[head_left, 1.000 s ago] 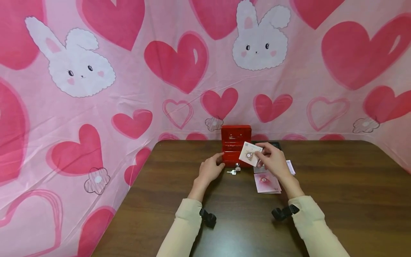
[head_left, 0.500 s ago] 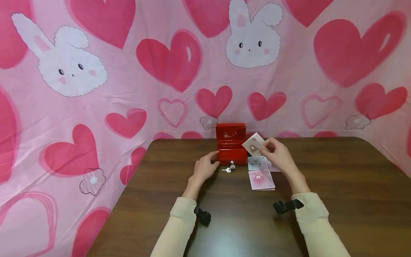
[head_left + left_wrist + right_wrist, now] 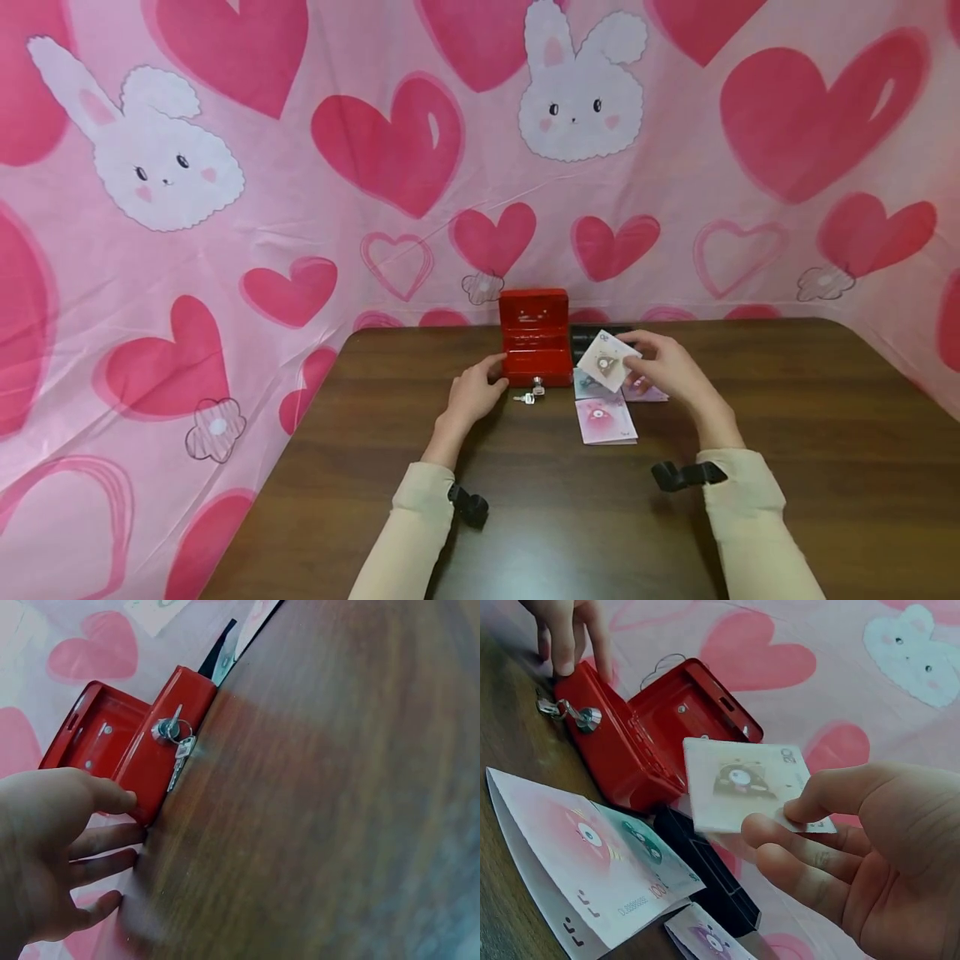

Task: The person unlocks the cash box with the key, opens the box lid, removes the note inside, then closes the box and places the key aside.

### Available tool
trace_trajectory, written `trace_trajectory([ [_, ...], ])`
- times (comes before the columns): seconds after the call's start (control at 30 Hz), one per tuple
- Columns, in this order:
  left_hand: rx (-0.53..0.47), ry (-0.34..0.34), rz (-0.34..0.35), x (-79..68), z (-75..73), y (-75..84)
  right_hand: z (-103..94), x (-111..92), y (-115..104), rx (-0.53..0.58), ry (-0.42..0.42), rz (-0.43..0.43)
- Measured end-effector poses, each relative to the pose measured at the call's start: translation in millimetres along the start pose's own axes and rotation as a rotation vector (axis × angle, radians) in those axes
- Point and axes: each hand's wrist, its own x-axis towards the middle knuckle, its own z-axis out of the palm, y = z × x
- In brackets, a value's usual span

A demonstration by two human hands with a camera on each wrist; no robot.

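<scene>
My right hand (image 3: 667, 367) pinches a folded brown-and-white play banknote (image 3: 712, 802), printed with a 20, between thumb and fingers. The note is raised above other play notes, right of an open red cash box (image 3: 536, 367). My left hand (image 3: 45, 847) touches the left end of the box, its thumb at the front corner and the other fingers spread beside it. From the lock (image 3: 161, 730) on the front hangs a ring with a small key (image 3: 180, 761). The lid stands up at the back; the box's inside shows bare red metal in the head view.
A folded pink play note (image 3: 606, 419) lies in front, with a green one (image 3: 641, 840) behind it and a purple one (image 3: 712, 941) beside. Behind them is a black tray (image 3: 712, 870). A pink heart-and-rabbit cloth (image 3: 420, 275) hangs at the table's (image 3: 360, 417) back edge.
The held note went up and tilted, then came down over the notes on the table, with the right hand shifting rightward. The left hand stays at the box. The head view has shifted slightly.
</scene>
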Motion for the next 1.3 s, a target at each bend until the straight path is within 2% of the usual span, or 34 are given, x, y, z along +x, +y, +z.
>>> trace_trajectory([
  [0.13,0.003,0.000,-0.004,-1.8,-0.3,0.3,-3.1,-2.8,2.7,-0.054,-0.002,0.024],
  [0.37,0.006,-0.004,-0.003,-2.1,-1.3,0.1,-10.3,-8.1,3.9,-0.200,0.097,0.048],
  [0.47,0.006,0.001,-0.004,-1.7,-2.2,-0.7,-12.1,-10.1,3.1,-0.157,0.095,0.055],
  [0.7,0.005,0.005,0.009,-2.3,0.0,-1.8,-13.4,-12.9,5.9,-0.005,0.022,0.097],
  [0.87,0.005,0.001,0.006,-2.9,3.6,0.0,-14.3,-13.6,6.4,0.053,-0.001,0.069],
  [1.0,0.014,-0.003,0.003,-1.5,6.6,0.1,-17.7,-13.2,7.1,0.057,-0.010,0.061],
  [1.2,0.019,0.008,-0.004,1.8,6.4,-0.4,-25.6,-11.0,11.5,-0.052,-0.026,0.045],
  [1.3,0.019,0.013,-0.011,3.4,5.0,-0.5,-28.1,-9.0,15.0,-0.067,-0.037,0.051],
])
